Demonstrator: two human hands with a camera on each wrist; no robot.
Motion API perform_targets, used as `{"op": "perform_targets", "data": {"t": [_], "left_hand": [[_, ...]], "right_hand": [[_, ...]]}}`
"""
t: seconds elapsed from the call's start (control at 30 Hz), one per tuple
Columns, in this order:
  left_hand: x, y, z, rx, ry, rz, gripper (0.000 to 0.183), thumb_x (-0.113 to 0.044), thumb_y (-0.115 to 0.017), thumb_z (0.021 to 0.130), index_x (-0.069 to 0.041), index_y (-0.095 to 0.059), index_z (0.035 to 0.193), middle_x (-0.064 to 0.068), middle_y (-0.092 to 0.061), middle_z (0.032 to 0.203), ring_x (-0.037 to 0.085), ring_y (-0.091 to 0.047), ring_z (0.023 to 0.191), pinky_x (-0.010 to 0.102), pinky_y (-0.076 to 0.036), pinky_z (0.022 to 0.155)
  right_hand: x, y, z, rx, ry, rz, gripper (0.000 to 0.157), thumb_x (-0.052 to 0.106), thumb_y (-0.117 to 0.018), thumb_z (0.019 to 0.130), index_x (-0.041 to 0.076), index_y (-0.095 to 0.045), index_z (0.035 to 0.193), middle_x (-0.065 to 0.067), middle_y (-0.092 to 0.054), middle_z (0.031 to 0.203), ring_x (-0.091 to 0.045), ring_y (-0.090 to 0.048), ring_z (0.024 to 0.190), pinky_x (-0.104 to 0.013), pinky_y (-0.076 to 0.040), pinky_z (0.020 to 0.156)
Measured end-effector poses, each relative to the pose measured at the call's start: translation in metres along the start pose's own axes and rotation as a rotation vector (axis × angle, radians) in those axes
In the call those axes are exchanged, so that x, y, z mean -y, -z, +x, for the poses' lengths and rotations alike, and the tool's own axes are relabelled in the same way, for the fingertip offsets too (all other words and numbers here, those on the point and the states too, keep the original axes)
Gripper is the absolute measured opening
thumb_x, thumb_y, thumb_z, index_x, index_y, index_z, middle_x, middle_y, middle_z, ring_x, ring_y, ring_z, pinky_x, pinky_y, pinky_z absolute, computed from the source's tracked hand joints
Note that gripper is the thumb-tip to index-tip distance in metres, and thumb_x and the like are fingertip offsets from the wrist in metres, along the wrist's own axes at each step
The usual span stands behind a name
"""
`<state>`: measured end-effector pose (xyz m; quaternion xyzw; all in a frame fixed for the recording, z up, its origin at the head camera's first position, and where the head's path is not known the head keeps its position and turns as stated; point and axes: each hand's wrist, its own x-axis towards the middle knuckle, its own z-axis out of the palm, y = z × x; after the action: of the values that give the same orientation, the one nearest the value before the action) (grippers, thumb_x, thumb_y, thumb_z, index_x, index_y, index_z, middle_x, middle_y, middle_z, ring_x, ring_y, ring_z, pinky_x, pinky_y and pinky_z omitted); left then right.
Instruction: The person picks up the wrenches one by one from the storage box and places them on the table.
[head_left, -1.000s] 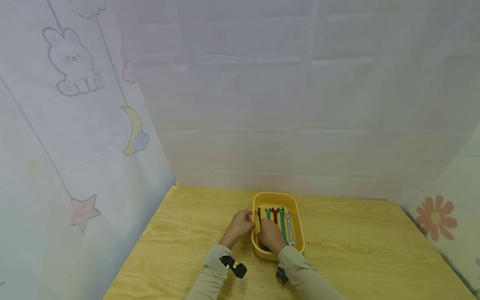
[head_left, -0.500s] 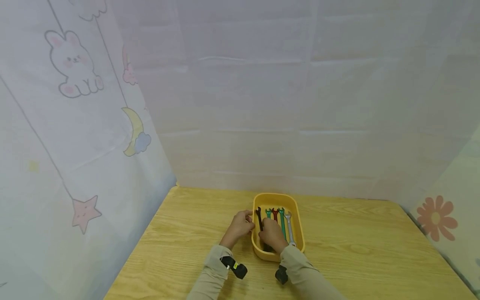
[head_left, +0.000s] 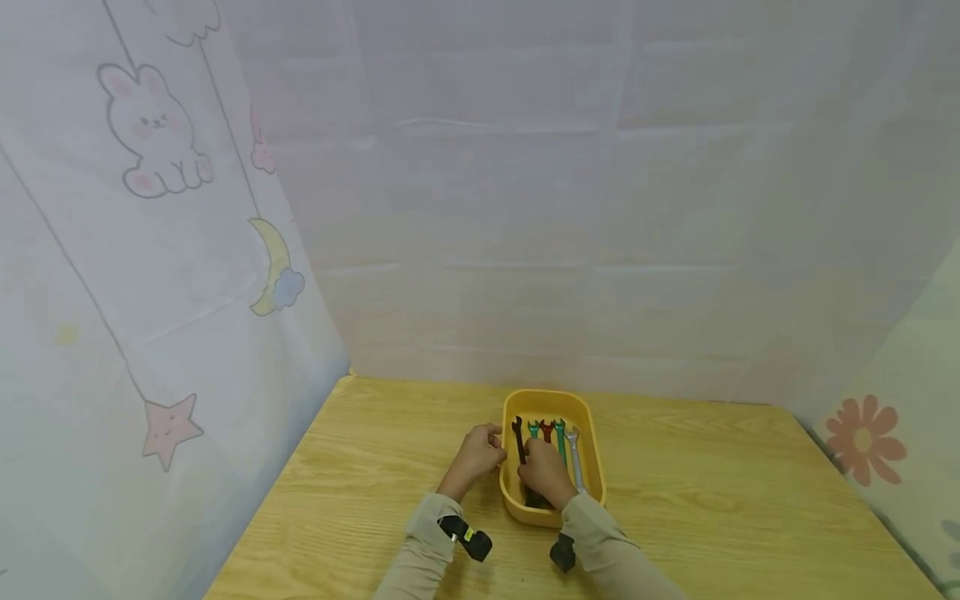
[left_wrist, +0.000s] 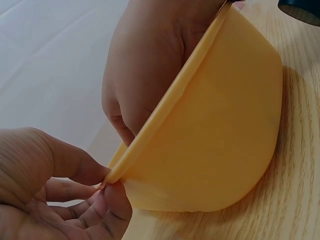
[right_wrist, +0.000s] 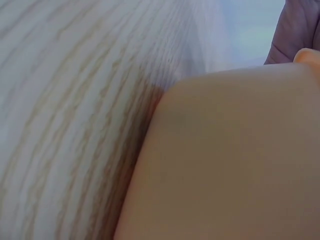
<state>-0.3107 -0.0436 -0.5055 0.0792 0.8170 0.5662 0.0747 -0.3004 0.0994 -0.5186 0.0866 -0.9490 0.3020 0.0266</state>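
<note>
A yellow plastic basin (head_left: 532, 516) on the table holds a row of open-end wrenches. My left hand (head_left: 476, 454) pinches the basin's left rim between thumb and fingers, plain in the left wrist view. Inside the basin, my right hand (head_left: 546, 473) has its fingers curled on the black wrench (head_left: 519, 435), which lies along the left wall; its fingertips are hidden. Right of that wrench lie a green wrench (head_left: 533, 427), a red wrench (head_left: 547, 430), another green wrench (head_left: 561, 440) and a silver wrench (head_left: 576, 458), some partly covered by the hand. The right wrist view shows mostly the basin's outer wall (right_wrist: 225, 150).
The wood-grain table (head_left: 697, 475) extends to both sides of the basin. Pale printed cloth (head_left: 480, 208) hangs behind and at the sides. Each sleeve carries a black wrist camera, such as the left camera (head_left: 467, 537).
The black wrench's head has turned from edge-on to flatter as my right hand shifted slightly. My left hand stays at the rim. The head view has moved a little.
</note>
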Motion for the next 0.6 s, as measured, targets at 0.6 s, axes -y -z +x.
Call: {"op": "perform_targets", "data": {"t": [0.6], "left_hand": [[0.0, 0.0, 0.0, 0.0, 0.003, 0.004, 0.049, 0.007, -0.053, 0.079, 0.009, -0.045, 0.127, 0.007, -0.048, 0.077, 0.014, -0.048, 0.059, 0.04, -0.051, 0.054]], "right_hand": [[-0.001, 0.009, -0.003, -0.006, 0.026, 0.046, 0.019, -0.002, -0.061, 0.074, -0.006, -0.059, 0.093, -0.005, -0.053, 0.062, -0.012, -0.044, 0.044, -0.025, -0.037, 0.043]]}}
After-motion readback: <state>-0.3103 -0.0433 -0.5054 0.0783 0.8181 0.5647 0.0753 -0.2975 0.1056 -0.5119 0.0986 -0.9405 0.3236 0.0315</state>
